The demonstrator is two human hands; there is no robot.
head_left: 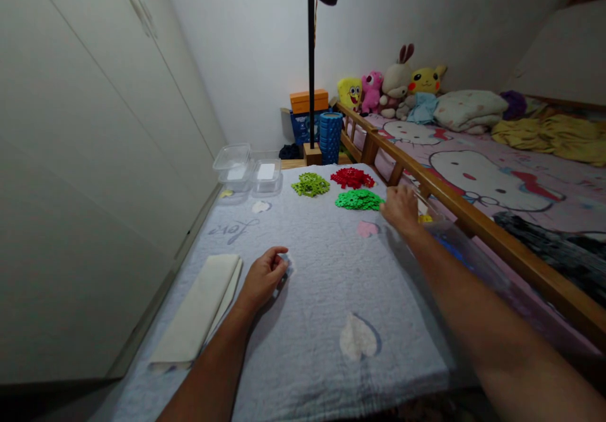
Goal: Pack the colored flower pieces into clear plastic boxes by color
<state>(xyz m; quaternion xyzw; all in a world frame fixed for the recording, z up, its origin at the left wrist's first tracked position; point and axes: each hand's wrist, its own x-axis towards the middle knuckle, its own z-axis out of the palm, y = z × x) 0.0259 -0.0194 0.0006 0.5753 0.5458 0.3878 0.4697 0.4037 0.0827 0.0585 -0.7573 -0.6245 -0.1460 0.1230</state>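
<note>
My left hand [266,275] rests on the cloth-covered table [307,308] with its fingers loosely bent and apart, and no object shows in it. To the right, my right hand [400,207] has its fingers closed and pointing down, right beside the pile of green flat plastic pieces [357,199]. Whatever those fingers hold, if anything, is hidden. By that wrist is a clear plastic container [466,245] with yellow pieces [425,218] and blue pieces [452,249] in it. Behind the green pile lie a red pile [351,177] and a lime-green pile [310,184].
Clear plastic boxes [266,179] stand at the back left. A folded cream cloth [199,308] lies at the near left. The wooden bed rail [440,201] borders the right side, and a black pole [311,62] rises behind the table.
</note>
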